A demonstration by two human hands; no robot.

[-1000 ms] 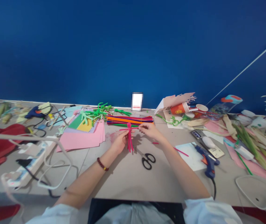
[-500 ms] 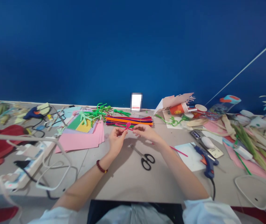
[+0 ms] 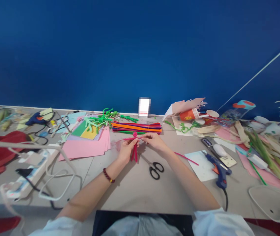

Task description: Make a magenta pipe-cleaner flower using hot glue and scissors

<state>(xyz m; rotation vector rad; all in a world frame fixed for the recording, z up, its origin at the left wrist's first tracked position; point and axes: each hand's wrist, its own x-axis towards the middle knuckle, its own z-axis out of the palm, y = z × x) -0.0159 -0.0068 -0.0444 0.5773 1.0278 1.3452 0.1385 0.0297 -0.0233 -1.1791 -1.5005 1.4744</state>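
Observation:
Between my hands is a small bright pink figure twisted from pipe cleaners (image 3: 135, 153), with a rounded loop on top, a strand out to each side and two strands hanging down. My left hand (image 3: 127, 150) pinches its middle between thumb and finger. The fingers of my right hand (image 3: 154, 141) are closed on the strand at its right; the tip is hidden. Just behind lies a bundle of coloured pipe cleaners (image 3: 137, 127), orange, purple, red and green. Black-handled scissors (image 3: 155, 170) lie below my right hand. One loose pink pipe cleaner (image 3: 187, 158) sticks out beyond my right forearm.
Pink paper sheets (image 3: 85, 149) and green pipe-cleaner shapes (image 3: 100, 120) lie on the left, near a white power strip (image 3: 33, 173) with cables. To the right are a blue glue gun (image 3: 219, 168), a phone (image 3: 206, 142), red paper cups (image 3: 188, 114) and dried husks (image 3: 265, 154).
The pink figure has turned so that two strands now hang down towards me. My left hand has moved slightly right and down; my right hand stays close to it.

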